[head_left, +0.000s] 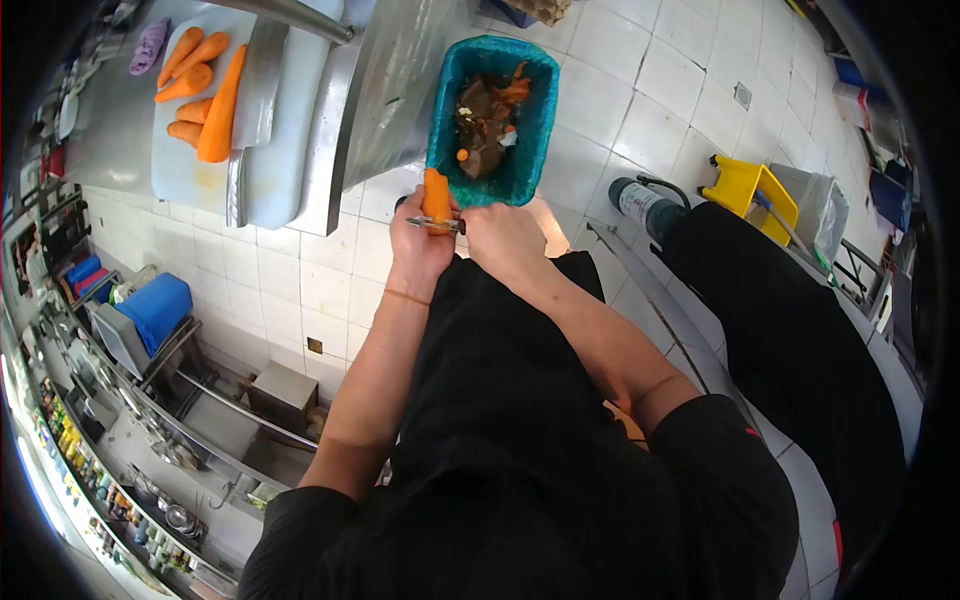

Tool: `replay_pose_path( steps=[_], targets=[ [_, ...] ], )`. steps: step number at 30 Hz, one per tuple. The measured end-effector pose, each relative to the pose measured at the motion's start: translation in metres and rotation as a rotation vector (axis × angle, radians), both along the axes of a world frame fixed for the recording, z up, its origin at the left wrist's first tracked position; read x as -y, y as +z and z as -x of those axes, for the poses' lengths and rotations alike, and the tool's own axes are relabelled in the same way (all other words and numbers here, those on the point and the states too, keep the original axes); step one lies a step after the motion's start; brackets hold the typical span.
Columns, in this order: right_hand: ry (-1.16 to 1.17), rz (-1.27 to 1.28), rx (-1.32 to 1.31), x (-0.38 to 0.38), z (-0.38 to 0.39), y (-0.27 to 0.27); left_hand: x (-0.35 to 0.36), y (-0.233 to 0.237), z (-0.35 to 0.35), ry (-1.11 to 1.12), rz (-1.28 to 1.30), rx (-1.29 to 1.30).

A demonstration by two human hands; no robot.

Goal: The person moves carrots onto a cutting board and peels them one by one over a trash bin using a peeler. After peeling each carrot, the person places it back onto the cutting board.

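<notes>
My left hand [420, 248] is closed around an orange carrot [436, 190], whose thick end points up toward the bin. A peeler [425, 221] lies across the carrot, its dark end at the fingers of my right hand [500, 238], which is closed on it. Just beyond both hands stands a teal bin [549, 125] with peelings and brown scraps inside. On the counter to the left, several carrots [222, 110] rest on a white cutting board [285, 150]. Beside them lies a large knife [260, 90] with a metal handle.
The steel counter [110, 150] ends left of the bin, and a purple cloth-like item [148, 47] lies on it. At right stand a dark green cylinder [645, 205], a person's black-clad leg [790, 310] and a yellow plastic object [750, 190]. Shelves with bottles line the lower left.
</notes>
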State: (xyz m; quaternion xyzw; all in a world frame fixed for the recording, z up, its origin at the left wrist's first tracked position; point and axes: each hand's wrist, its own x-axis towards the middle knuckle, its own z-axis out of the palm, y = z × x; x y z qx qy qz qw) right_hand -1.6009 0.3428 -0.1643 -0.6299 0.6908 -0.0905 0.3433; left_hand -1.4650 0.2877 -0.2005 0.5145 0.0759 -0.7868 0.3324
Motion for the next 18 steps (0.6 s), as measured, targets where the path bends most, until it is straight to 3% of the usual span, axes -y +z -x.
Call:
replay_pose_path(
  steps=[8,13,16,18],
  targets=[
    [0.016,-0.057,0.021,0.018,0.002,-0.027,0.011,-0.003,0.009,0.077,-0.038,0.102],
    [-0.043,-0.204,-0.016,0.063,0.02,-0.116,-0.001,0.0,0.007,-0.055,-0.036,0.024],
    [-0.108,-0.279,0.022,0.064,0.02,-0.117,0.002,-0.008,0.0,-0.078,-0.005,-0.017],
    [-0.122,-0.292,0.072,0.059,0.021,-0.087,0.005,-0.017,-0.004,-0.056,0.004,-0.03]
  ],
)
